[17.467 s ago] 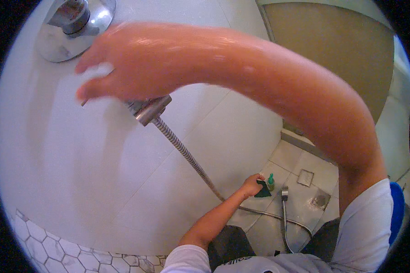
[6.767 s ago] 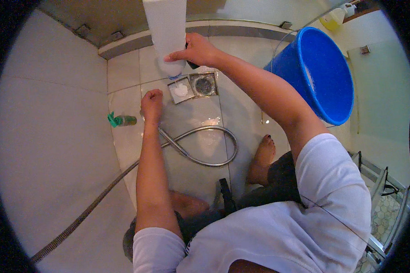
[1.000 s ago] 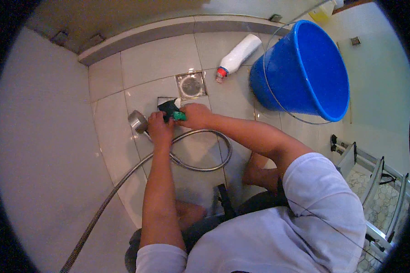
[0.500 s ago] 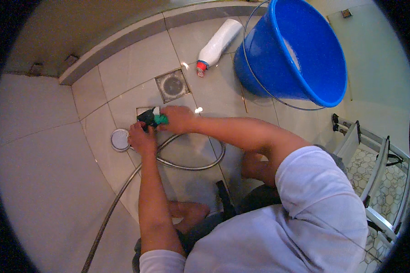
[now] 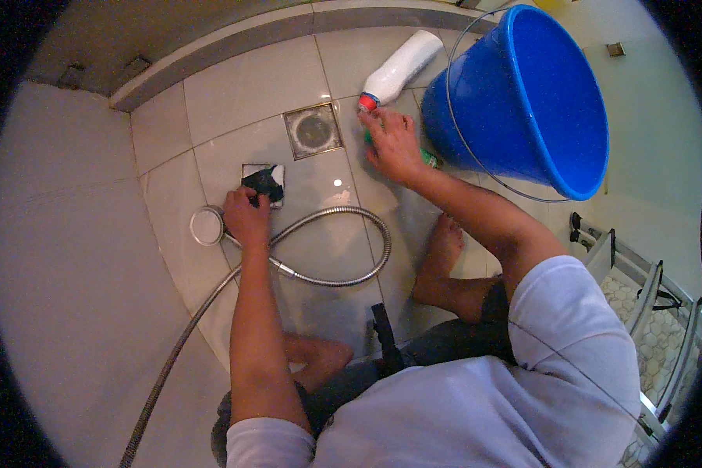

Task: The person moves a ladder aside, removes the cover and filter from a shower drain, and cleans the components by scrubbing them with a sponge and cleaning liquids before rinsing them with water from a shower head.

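Observation:
My left hand (image 5: 246, 218) is at a small square plate (image 5: 278, 175), pale at its edges. Its fingers are closed on a dark, ragged-edged piece (image 5: 264, 182) lying over that plate; whether this is a pad or a cloth cannot be made out. Farther right, my right hand (image 5: 396, 147) is palm down with bent fingers around a green object (image 5: 430, 159), mostly hidden under the hand. Its fingertips are close to the red cap of a white bottle (image 5: 402, 70) lying on its side.
A square floor drain (image 5: 313, 131) lies between my hands. The shower head (image 5: 207, 225) rests beside my left hand, its metal hose (image 5: 388, 242) looping toward me. A blue bucket (image 5: 476, 117) stands right, with a metal ladder (image 5: 647, 296) beyond my right arm.
My right hand has moved right, away from the square plate to beside the bottle, carrying the green object along. My left hand stays at the dark piece. The view has shifted slightly.

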A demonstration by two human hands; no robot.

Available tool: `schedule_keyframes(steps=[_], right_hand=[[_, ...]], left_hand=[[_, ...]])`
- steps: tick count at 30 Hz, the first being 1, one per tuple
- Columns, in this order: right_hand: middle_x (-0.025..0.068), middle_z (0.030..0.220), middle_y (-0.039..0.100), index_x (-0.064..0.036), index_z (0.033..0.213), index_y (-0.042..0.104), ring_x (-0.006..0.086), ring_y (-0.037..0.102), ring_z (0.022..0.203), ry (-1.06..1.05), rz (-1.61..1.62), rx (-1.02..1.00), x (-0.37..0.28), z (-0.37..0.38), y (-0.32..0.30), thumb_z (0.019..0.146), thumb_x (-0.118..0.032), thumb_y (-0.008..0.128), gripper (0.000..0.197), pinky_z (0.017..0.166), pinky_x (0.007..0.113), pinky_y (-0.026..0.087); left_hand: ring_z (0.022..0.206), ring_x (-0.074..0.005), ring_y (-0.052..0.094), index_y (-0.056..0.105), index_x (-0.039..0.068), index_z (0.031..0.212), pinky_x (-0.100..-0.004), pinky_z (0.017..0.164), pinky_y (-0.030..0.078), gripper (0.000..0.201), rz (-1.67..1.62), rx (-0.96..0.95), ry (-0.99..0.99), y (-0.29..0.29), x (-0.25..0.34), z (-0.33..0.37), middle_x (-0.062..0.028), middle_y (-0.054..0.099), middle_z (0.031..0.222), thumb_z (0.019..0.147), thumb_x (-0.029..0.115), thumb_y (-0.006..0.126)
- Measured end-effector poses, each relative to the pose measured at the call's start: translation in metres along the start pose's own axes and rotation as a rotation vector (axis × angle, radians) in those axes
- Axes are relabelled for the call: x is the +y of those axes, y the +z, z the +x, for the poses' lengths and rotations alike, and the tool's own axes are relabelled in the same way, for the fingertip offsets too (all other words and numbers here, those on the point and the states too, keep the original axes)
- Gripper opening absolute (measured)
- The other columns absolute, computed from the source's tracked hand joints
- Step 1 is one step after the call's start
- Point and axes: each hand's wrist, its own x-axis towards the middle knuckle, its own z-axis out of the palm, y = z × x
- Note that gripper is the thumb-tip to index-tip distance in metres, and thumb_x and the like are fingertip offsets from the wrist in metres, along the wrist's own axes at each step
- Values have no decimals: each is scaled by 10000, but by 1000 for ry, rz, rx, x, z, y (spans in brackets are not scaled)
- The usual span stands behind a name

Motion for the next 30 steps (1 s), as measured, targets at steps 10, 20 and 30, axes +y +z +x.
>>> schedule_keyframes(steps=[10,20,30], right_hand=[[153,883,619,-46,921,604,342,598,825,128,228,-603,-64,71,59,733,-174,546,234,708,455,477],[192,901,626,13,843,635,342,609,848,-142,204,-742,-70,93,70,700,-147,549,232,717,428,490],[229,975,581,30,968,578,389,560,900,-251,158,-1007,-40,105,113,787,-270,451,372,791,456,434]], left_hand=[[836,-279,513,571,89,787,-395,724,431,200,0,14,-38,0,8,4,-95,534,856,652,212,652],[822,-276,513,566,80,782,-396,719,436,194,-38,14,-99,-8,2,-1,-93,529,841,657,197,657],[816,-286,510,543,74,749,-407,694,430,181,-66,27,-68,-1,10,2,-95,515,820,662,192,649]])
